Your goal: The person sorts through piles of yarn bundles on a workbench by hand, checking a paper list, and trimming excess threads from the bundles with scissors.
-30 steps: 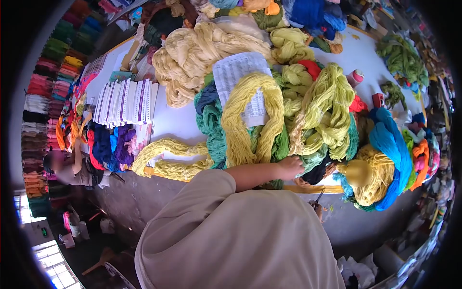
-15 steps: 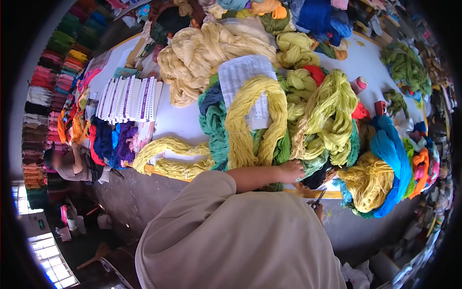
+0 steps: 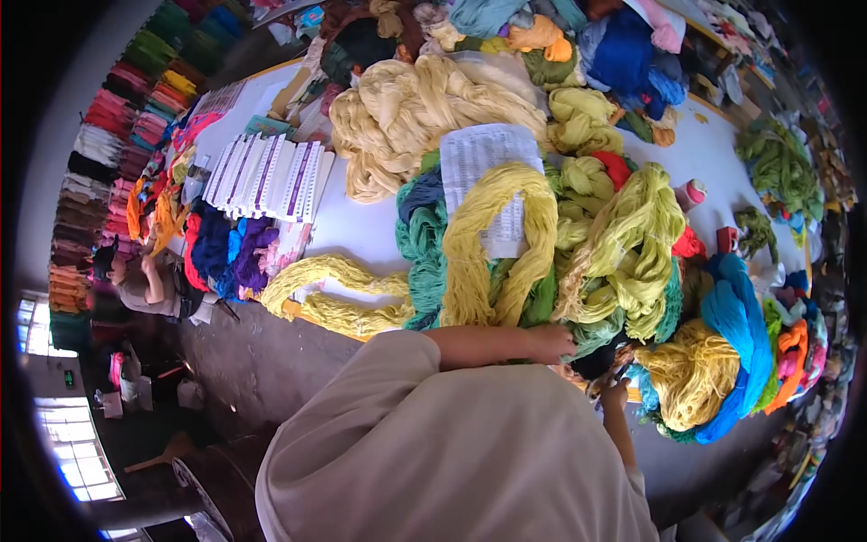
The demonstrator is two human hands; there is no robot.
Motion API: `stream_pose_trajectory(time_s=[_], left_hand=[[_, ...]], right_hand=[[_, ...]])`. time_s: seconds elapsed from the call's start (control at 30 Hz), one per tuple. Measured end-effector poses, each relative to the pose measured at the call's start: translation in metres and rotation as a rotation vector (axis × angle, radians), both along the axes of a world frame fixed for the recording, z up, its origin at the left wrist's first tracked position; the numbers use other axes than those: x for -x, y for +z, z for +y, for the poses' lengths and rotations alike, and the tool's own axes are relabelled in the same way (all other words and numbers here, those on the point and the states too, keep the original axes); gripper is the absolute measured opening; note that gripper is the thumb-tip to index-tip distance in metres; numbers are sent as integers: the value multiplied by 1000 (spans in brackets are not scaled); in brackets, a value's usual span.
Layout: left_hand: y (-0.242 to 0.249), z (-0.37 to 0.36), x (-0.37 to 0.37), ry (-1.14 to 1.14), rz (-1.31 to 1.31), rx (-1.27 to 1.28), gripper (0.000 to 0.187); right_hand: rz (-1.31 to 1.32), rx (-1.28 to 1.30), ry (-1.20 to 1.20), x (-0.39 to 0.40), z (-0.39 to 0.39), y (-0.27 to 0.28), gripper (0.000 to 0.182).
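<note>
sage-green yarn skein (image 3: 600,334) laid near front edge of counter (image 3: 350,228), touched by left hand (image 3: 551,344); fingers curled, grip cannot be told. right hand (image 3: 616,395) placed at edge, just beside dark yarn (image 3: 596,361); whether anything is held cannot be told. yellow-green skein (image 3: 632,244) heaped behind. yellow loop (image 3: 465,248) laid over printed sheet (image 3: 479,144). golden skein (image 3: 686,370) draped near right hand.

Yarn workshop: stacked multicoloured yarn bundles (image 3: 97,176) at left edge, loose bright-coloured yarn skeins (image 3: 623,257) heaped across white-topped worktable (image 3: 348,221) mid-frame, printed white paper sheet (image 3: 465,154) among them.
</note>
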State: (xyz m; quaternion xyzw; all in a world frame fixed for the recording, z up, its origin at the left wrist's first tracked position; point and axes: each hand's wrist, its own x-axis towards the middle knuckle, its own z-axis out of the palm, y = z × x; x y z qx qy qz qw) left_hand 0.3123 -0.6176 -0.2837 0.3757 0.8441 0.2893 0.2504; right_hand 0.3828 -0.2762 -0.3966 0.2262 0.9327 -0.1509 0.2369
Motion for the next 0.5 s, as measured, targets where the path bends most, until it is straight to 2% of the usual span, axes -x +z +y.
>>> stream_pose_trajectory(time_s=[0.03, 0.07, 0.1, 0.17, 0.2, 0.23, 0.3, 0.33, 0.4, 0.43, 0.5], left_hand=[[-2, -2, -2, 24, -22, -68, 34], [-6, 0, -5, 34, -50, -141, 34], [-13, -4, -9, 25, -25, -190, 36], [-3, -9, -14, 78, -104, -254, 38], [1, -13, -17, 76, -112, -288, 38], [2, -17, -18, 79, -120, -319, 37], [-1, -24, -27, 64, -56, -393, 35], [9, -28, -29, 141, -110, -393, 34], [18, -38, -37, 257, -131, -394, 30], [20, -43, -39, 251, -137, -392, 30], [42, -55, -40, 402, -340, -381, 30]], right_hand=[[30, 4, 16, 5, 4, -4, 82], [-78, -46, 1, 15, 6, -6, 90], [-16, -3, -34, 17, 4, -6, 96], [-78, -57, 22, 24, 10, -19, 84], [-130, -191, 478, 26, 28, -58, 70], [-187, -111, 252, 30, 12, -25, 63], [-180, -86, 146, 30, -1, -2, 81], [-191, -68, 75, 31, -6, 8, 81], [-205, -43, 36, 32, -8, 10, 76], [-199, -44, 40, 30, -9, 12, 66], [-181, -52, 24, 30, -16, 26, 61]])
